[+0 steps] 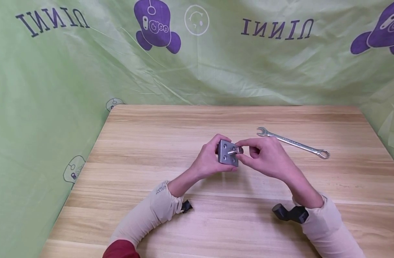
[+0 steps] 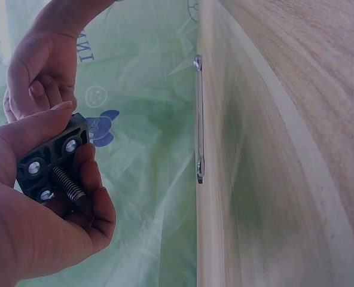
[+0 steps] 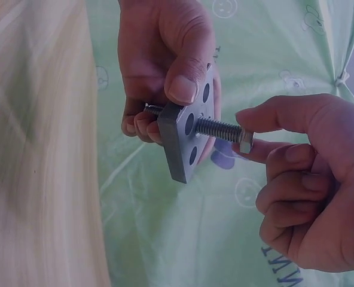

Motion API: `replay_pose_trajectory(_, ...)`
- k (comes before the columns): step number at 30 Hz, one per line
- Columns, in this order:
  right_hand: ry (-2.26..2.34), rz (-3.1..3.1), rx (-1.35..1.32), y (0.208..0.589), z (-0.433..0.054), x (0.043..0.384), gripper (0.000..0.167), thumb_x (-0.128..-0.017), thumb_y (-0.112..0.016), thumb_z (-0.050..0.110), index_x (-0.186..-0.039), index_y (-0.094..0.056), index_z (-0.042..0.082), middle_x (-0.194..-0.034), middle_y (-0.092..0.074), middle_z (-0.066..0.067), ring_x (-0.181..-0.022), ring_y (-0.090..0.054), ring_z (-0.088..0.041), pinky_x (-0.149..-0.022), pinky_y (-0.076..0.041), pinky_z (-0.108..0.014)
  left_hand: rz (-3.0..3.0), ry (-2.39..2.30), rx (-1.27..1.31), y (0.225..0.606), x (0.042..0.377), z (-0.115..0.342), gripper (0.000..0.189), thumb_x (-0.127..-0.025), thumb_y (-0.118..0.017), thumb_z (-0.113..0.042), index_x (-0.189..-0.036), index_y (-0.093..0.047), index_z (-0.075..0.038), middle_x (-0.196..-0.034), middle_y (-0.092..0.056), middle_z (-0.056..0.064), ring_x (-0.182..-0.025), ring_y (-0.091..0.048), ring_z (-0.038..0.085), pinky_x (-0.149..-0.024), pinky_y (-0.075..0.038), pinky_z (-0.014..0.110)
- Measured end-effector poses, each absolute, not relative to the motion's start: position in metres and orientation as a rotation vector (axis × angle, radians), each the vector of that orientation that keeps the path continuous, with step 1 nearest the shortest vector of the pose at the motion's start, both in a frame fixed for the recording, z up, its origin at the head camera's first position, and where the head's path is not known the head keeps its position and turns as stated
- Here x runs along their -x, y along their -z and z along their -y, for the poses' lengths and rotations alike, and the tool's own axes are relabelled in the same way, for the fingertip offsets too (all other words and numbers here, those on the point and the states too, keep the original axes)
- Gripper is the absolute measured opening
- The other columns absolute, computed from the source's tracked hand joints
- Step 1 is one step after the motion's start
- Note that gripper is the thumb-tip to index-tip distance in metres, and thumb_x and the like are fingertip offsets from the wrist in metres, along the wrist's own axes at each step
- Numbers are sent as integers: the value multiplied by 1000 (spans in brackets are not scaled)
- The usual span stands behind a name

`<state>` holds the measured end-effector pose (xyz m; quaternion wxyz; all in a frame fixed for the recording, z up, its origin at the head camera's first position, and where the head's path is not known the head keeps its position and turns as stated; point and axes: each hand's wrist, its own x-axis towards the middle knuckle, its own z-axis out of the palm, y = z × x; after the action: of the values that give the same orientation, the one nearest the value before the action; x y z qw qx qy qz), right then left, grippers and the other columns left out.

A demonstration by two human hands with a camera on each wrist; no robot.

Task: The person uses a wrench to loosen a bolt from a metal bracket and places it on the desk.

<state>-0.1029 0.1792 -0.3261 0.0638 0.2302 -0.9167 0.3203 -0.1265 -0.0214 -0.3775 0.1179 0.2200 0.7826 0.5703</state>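
Note:
My left hand (image 1: 205,160) grips a small grey square plate (image 1: 222,154) by its edges, raised above the table. Round holes show near the plate's corners. A silver hex bolt (image 3: 220,130) runs through the plate's middle, its threaded shank standing out on the head side. Thumb and forefinger of my right hand (image 1: 270,157) pinch the bolt's hex head (image 3: 247,142), while its other fingers are curled. In the left wrist view, the plate's dark ribbed back (image 2: 51,160) has round metal pieces at its corners, and a threaded end (image 2: 69,184) sticks out between my left fingers.
A silver combination wrench (image 1: 295,143) lies on the wooden table (image 1: 151,143), beyond and right of my right hand. Black wrist devices (image 1: 290,213) stick out from both beige sleeves. Green printed cloth (image 1: 216,71) hangs behind the table and along its sides.

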Motion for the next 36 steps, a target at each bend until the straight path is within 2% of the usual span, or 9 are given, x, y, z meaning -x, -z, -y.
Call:
replay_pose_trajectory(9, -1044, 2596, -826, 333, -181, 105, 32, -72, -69, -10, -90, -80, 14, -52, -38, 14, -52, -30, 5, -49, -29, -16, -2265, -1672, -623, 377, 127, 21, 74, -64, -91, -2, -126, -52, -6, -110, -71, 19, -90, -64, 14, -80, -53, 22)
replay_pose_trajectory(14, -1063, 2561, -846, 335, -181, 106, 35, -71, -68, -15, -88, -80, 14, -54, -43, 13, -53, -30, 5, -49, -30, -15, -2250, -1679, -619, 378, 127, 20, 73, -64, -90, -1, -126, -51, -5, -110, -70, 19, -90, -64, 15, -79, -53, 22)
replay_pose_trajectory(18, -1013, 2587, -853, 334, -182, 105, 38, -71, -68, -8, -100, -77, 15, -54, -36, 14, -53, -29, 5, -52, -30, -17, -2261, -1677, -623, 378, 127, 20, 72, -64, -90, -2, -125, -52, -7, -111, -71, 18, -91, -64, 14, -80, -53, 22)
replay_pose_trajectory(21, -978, 2631, -820, 332, -181, 105, 39, -72, -75, 4, -110, -71, 15, -54, -35, 14, -52, -31, 4, -54, -31, -20, -2273, -1669, -628, 378, 126, 20, 72, -64, -91, -2, -125, -52, -8, -112, -71, 17, -92, -65, 15, -81, -52, 22)
replay_pose_trajectory(23, -962, 2676, -746, 331, -181, 104, 39, -75, -81, 16, -112, -69, 15, -55, -36, 12, -52, -32, 2, -53, -31, -21, -2277, -1668, -634, 378, 126, 21, 73, -64, -91, -3, -126, -52, -7, -112, -71, 17, -92, -65, 15, -81, -52, 22)
replay_pose_trajectory(26, -910, 2745, -596, 329, -179, 104, 33, -77, -85, 30, -102, -70, 15, -55, -41, 9, -52, -35, -3, -52, -31, -22, -2283, -1670, -637, 378, 126, 21, 73, -64, -91, -2, -126, -52, -6, -112, -71, 18, -91, -65, 16, -79, -53, 22)
replay_pose_trajectory(29, -831, 2824, -497, 328, -178, 104, 25, -82, -80, 38, -85, -71, 15, -55, -45, 6, -53, -39, -7, -52, -32, -24, -2289, -1673, -635, 378, 126, 21, 72, -64, -90, -1, -125, -52, -6, -111, -71, 18, -89, -64, 14, -78, -52, 21)
replay_pose_trajectory(32, -781, 2893, -481, 328, -177, 105, 33, -88, -73, 43, -69, -65, 17, -53, -46, 5, -55, -41, -10, -53, -32, -25, -2292, -1674, -632, 378, 126, 21, 72, -63, -90, 1, -124, -52, -6, -109, -71, 18, -87, -63, 13, -77, -52, 21)
replay_pose_trajectory(36, -761, 2927, -496, 328, -176, 105, 43, -93, -67, 44, -60, -57, 18, -51, -42, 7, -54, -40, -10, -52, -30, -25, -2293, -1671, -627, 379, 127, 21, 72, -63, -90, 1, -124, -52, -6, -109, -71, 17, -87, -63, 13, -77, -52, 21)
